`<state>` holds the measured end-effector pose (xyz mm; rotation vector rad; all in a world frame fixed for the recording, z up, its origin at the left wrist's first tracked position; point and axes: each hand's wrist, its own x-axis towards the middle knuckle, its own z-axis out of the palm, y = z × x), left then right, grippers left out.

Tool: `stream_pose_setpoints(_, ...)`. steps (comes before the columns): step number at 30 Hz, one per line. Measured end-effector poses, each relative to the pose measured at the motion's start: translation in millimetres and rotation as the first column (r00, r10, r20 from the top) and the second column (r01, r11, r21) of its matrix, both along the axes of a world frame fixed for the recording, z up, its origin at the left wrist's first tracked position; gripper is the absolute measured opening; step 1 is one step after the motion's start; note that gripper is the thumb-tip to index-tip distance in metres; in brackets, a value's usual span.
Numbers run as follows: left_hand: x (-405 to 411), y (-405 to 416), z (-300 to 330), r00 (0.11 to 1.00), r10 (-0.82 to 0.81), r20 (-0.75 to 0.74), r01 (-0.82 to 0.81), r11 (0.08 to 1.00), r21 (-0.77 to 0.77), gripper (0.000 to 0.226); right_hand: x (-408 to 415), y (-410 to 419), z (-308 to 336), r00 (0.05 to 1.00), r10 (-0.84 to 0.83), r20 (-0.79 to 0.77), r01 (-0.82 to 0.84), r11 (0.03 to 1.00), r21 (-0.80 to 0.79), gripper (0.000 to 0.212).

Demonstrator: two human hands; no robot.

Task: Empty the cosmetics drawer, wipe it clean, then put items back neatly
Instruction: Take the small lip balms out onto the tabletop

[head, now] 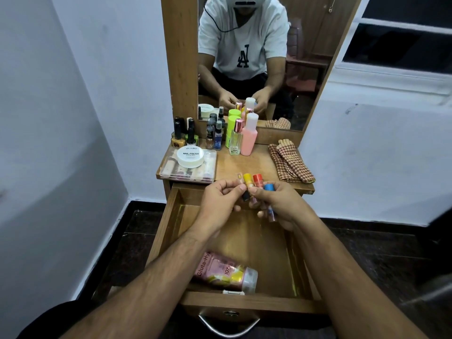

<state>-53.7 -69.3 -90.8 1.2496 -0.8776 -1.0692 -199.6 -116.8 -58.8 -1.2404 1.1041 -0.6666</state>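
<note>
While the wooden drawer stands pulled out below the dressing table, both hands hover above its far end, sharing a cluster of small lip-balm tubes. The left hand pinches a slim tube with a black base between thumb and forefinger. The right hand curls around several tubes: a yellow-capped tube, a red-capped tube and a blue-capped tube, caps pointing away from the person.

Inside the drawer, near its front left corner, a pink Gluta-Hya lotion bottle lies on its side with its clear cap toward the front wall.

On the tabletop, at the left edge, a clear plastic case carries a white jar of nail polish remover wipes. Behind it, at the back left corner, stand nail polish bottles. Along the back edge stand small spray bottles, a neon green bottle, a clear perfume bottle and a pink bottle with a white cap. A checked cloth lies folded near the right edge. A mirror rises behind, reflecting the person.
</note>
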Motion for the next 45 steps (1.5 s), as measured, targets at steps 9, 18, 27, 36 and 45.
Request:
stream_pose_setpoints(9, 4.0, -8.0, 3.9, 0.998, 0.015, 0.058, -0.012, 0.999, -0.045, 0.013, 3.7, -41.9, 23.1, 0.891, -0.324, -0.318, 0.237, 0.929, -0.284, 0.022)
stream_pose_setpoints(18, 6.5, -17.5, 2.4, 1.0, -0.005, 0.01, 0.005, 0.999, -0.043, 0.014, 49.5, -104.7, 36.5, 0.748, -0.342, -0.569, 0.223, 0.937, -0.27, 0.024)
stream_pose_setpoints(27, 10.3, -19.2, -0.6, 1.0, -0.007, -0.005, 0.007, 1.0, -0.026, 0.015, 45.3, -113.8, 34.8, 0.766, -0.364, -0.53, 0.277, 0.931, -0.239, 0.024)
stream_pose_setpoints(36, 7.2, -16.8, -1.4, 1.0, -0.023, 0.002, 0.023, 1.0, -0.017, 0.018, 37.2, -117.1, 31.1, 0.67, -0.412, -0.617, 0.235, 0.907, -0.35, 0.031)
stream_pose_setpoints(45, 11.2, -17.3, -2.3, 1.0, -0.017, 0.01, 0.017, 1.0, -0.019, 0.018, 41.1, -113.4, 38.9, 0.649, -0.417, -0.636, 0.185, 0.898, -0.399, 0.034)
